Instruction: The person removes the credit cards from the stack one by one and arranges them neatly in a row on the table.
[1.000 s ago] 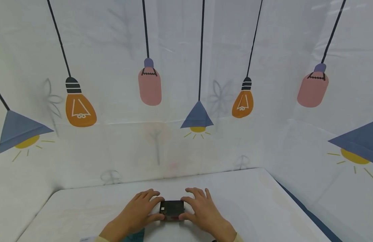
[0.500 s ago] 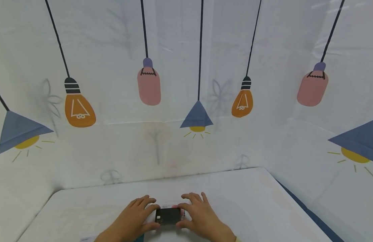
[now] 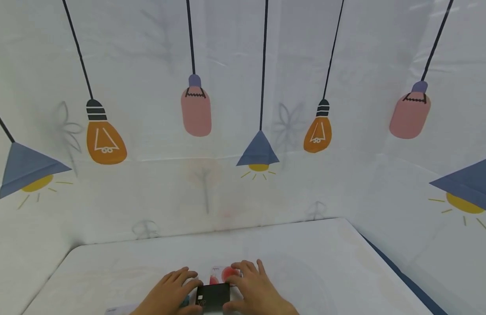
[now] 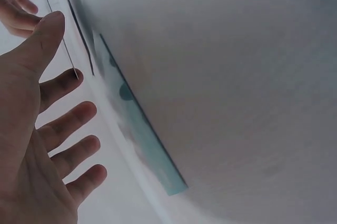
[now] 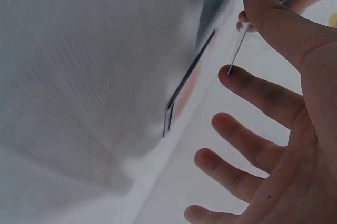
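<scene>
A thin black card [image 3: 213,298] with "VIP" lettering and a pale chip square is held level by both hands. My left hand [image 3: 168,292] pinches its left end between thumb and index finger; the other fingers fan out free in the left wrist view. At the opposite end, my right hand [image 3: 258,291] pinches it the same way, and the card's thin edge [image 5: 239,48] shows between thumb and index fingertip. Just beyond the black card, a white card with red round shapes [image 3: 215,278] lies on the table, partly covered by the right fingers.
A teal flat card or booklet [image 4: 150,134] lies on the white table [image 3: 325,262] beside the left hand, mostly hidden by it in the head view. Left of that wrist is a pale flat piece [image 3: 118,310]. A lamp-printed white curtain [image 3: 227,197] hangs behind.
Both hands have drawn the black card toward the body, off the red-and-white card. That card, first hidden under it, now shows on the table.
</scene>
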Demonstrator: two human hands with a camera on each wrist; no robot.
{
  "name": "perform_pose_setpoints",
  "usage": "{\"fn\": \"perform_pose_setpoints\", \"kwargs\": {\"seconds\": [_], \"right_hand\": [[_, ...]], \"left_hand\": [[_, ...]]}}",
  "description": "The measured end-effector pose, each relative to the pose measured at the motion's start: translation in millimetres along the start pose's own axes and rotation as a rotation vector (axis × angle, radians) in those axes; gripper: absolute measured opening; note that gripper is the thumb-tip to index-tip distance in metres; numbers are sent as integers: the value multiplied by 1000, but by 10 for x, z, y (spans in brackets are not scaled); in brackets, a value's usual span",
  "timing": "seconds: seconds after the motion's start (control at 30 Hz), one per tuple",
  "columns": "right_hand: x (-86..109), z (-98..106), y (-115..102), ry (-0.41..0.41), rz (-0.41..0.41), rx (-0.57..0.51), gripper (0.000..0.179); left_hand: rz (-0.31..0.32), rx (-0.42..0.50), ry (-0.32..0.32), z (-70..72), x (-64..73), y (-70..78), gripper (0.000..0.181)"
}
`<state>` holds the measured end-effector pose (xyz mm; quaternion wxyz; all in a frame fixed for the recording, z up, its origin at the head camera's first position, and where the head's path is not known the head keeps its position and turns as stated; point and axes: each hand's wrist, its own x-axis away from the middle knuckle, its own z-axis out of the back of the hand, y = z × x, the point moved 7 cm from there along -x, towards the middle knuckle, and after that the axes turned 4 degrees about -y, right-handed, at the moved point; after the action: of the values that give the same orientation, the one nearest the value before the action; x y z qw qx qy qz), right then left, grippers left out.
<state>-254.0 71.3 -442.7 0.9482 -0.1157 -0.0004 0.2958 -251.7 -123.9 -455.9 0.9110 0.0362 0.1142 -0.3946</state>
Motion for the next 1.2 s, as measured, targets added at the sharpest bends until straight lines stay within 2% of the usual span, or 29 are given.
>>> {"fn": "perform_pose_setpoints", "kwargs": {"seconds": [0.1,0.27,0.53,0.6,0.73,0.97,1.07,1.2], "right_hand": [[-22,-63,-20,-22,1,21,51],[-49,-142,-31,-48,4,57,51],[-24,-171,-43,-10,49,110,51],[-15,-171,-47,4,63,124,51],[-1,-168,-51,17,73,136,51],[0,-165,-41,8,50,125,50],[5,-164,-45,2,44,128,51],[7,-168,-42,-9,31,130,51]], "left_hand": [[-1,-4,-3,-51,44,-12,48],[-33,-36,52,-74,96,-9,43],[-80,-41,88,-98,108,3,37],[-76,-38,79,-99,106,2,37],[-46,-20,23,-112,98,-3,39],[-1,-30,-56,-132,94,0,47],[5,-32,-65,-134,91,2,48],[-8,-46,-45,-128,87,9,47]]}}
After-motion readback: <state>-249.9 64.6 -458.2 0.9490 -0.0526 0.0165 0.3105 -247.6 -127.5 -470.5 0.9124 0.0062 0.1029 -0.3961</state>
